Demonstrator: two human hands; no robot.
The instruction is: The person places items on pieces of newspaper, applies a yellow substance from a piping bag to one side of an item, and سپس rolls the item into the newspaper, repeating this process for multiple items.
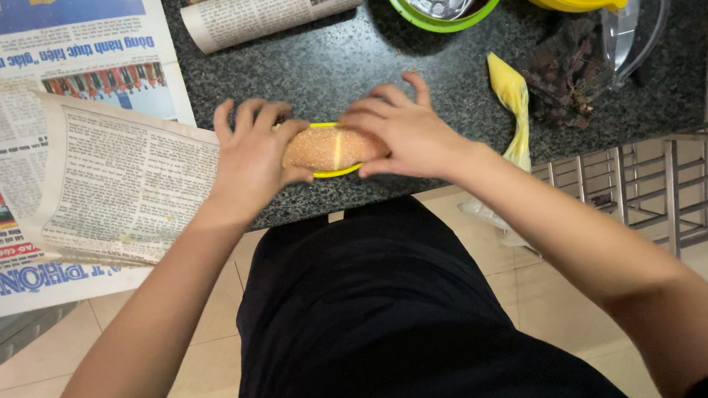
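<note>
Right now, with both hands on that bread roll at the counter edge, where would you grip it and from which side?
Grip the bread roll by its two rounded ends, coming in from left and right as the left hand and right hand do. It lies lengthwise along the counter edge on a yellow-rimmed dish, and a slit runs across its middle, so probably avoid squeezing there.
</note>
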